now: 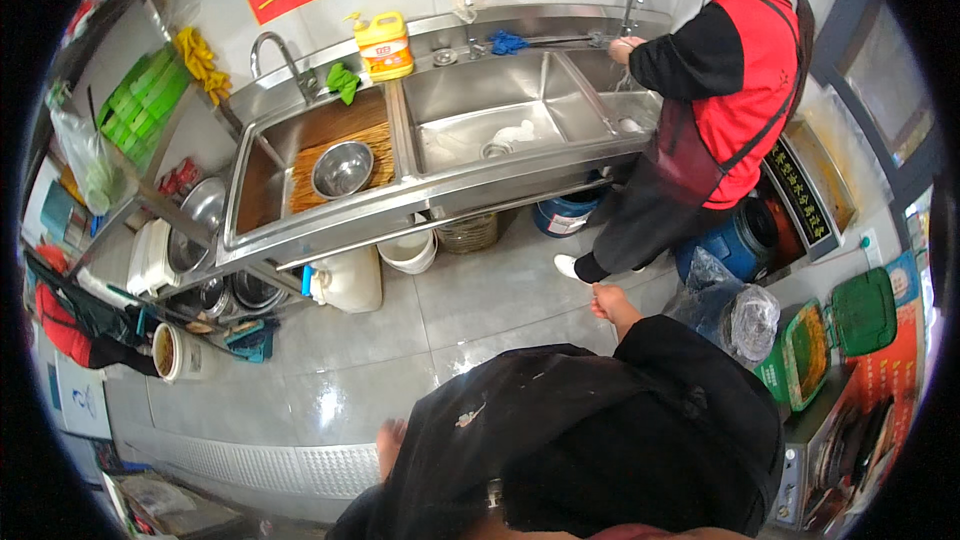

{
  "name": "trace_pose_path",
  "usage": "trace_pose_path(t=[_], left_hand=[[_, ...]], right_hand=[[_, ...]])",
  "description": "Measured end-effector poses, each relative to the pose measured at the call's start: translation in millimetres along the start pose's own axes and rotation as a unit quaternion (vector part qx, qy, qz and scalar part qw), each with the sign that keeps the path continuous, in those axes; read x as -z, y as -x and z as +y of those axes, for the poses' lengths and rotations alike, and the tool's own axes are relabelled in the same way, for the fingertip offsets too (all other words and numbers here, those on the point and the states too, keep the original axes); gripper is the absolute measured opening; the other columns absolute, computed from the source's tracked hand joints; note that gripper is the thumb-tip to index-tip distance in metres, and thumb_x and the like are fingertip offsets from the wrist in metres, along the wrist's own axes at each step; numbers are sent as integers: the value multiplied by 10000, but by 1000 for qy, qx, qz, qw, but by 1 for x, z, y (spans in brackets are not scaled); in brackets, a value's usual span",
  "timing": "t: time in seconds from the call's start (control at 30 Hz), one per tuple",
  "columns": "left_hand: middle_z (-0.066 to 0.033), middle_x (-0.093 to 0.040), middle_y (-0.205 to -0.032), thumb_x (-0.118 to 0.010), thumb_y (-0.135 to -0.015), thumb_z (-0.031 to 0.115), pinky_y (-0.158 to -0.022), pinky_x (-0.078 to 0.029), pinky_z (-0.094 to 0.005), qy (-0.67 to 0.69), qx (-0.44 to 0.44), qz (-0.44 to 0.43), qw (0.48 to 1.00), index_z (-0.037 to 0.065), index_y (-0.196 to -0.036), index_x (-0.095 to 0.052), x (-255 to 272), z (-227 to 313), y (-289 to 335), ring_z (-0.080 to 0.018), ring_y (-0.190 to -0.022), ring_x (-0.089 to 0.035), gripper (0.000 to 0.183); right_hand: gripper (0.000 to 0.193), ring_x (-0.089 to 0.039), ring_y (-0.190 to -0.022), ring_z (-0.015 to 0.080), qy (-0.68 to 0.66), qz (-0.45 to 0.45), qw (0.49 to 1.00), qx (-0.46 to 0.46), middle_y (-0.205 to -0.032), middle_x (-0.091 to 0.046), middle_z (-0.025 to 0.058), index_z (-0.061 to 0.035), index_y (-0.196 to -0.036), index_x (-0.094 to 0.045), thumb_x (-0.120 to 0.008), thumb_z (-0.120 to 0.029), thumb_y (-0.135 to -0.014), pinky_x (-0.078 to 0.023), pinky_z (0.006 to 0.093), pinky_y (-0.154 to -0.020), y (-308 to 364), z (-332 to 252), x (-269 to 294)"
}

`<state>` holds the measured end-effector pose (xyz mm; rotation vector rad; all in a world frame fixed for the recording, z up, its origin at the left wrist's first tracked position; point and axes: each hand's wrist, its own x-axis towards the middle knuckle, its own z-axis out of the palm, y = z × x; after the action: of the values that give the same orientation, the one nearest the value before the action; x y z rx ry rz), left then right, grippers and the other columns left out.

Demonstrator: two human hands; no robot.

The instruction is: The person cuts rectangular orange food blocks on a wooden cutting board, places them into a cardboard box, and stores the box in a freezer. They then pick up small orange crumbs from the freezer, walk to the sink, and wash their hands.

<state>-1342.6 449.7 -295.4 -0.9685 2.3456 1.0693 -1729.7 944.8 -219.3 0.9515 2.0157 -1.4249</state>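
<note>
My right hand (612, 308) is out in front of my body above the grey floor, its fingers loosely curled with nothing visible in them. At my left side hangs my left hand (390, 446), partly hidden by my dark apron (470, 420); its visible fingers look loose and hold nothing. Neither hand touches the steel sink unit (410, 195) ahead. In its left basin lie many thin wooden sticks (300, 178), with a metal bowl (343, 169) resting on them. The middle basin (480, 110) holds a little water and some white foam.
A co-worker (725, 90) in red and black has their hands under the right tap's running water. A yellow detergent jug (384, 46) and green cloth (343, 83) sit on the sink's back ledge. Below stand a white jerrycan (345, 280) and blue bucket (566, 212). Right: green bin (800, 355).
</note>
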Motion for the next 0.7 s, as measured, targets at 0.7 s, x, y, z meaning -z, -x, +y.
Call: trace_pose_path(t=[0.7], left_hand=[[-186, -505, -1207, -513, -911, 245, -871, -481, -409, 3, -13, -56, 998, -35, -1214, -446, 2, 72, -27, -342, -1079, -532, 418]], right_hand=[[334, -602, -593, 234, -76, 15, 996, -43, -726, -588, 87, -24, -917, -547, -533, -357, -893, -503, 371, -504, -8, 71, 70]])
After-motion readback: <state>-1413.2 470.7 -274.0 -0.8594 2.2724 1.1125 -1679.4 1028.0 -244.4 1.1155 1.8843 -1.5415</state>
